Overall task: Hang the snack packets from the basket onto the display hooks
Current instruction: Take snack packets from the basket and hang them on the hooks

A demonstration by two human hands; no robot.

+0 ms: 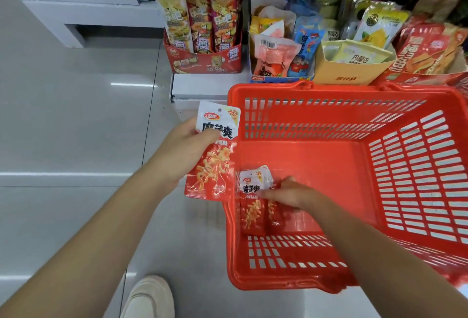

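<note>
Looking down from the head camera, our left hand [177,150] grips a red snack packet [215,160] near its white top, holding it upright just outside the left wall of the red basket [342,89]. Our right hand [291,195] is inside the basket, fingers pinching a second packet [253,206] in the near left corner of the basket floor. Boxes of snacks [202,59] stand beyond the basket.

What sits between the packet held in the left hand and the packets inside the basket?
Only the red basket's wall separates them, as the head view shows.
</note>
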